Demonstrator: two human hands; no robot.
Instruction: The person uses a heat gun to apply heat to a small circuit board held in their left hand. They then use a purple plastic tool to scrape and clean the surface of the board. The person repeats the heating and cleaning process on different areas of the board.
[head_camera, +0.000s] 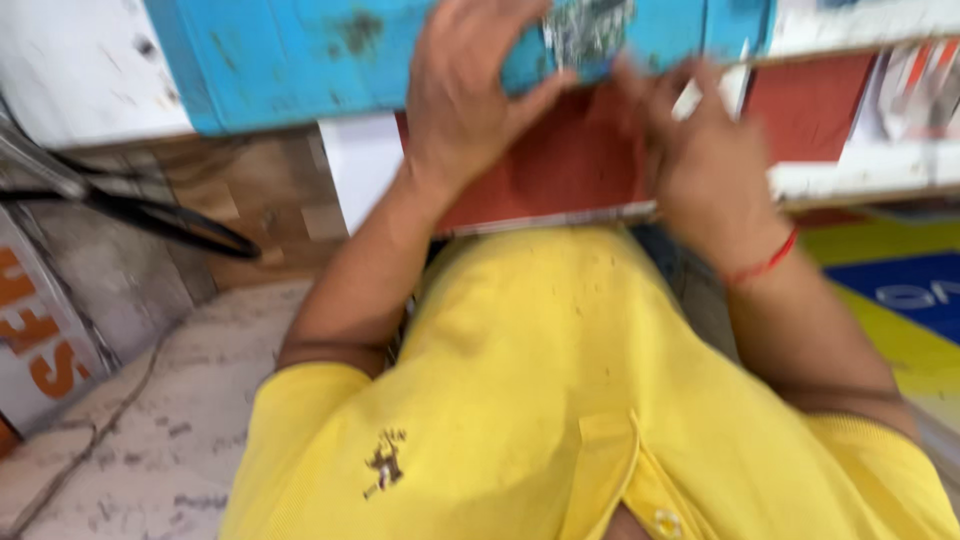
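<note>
My left hand reaches forward at the top of the view, its fingers and thumb around a small greenish circuit board. My right hand, with a red thread on its wrist, is close beside it, fingers curled toward the same board; blur hides whether it grips it. Both hands are over a red mat on a bench edge, in front of a blue painted surface. My yellow shirt fills the lower half of the view.
A white shelf edge with red panels runs to the right. A dark cable lies over wooden boards at left. Pale cracked floor is at lower left, a yellow and blue mat at right.
</note>
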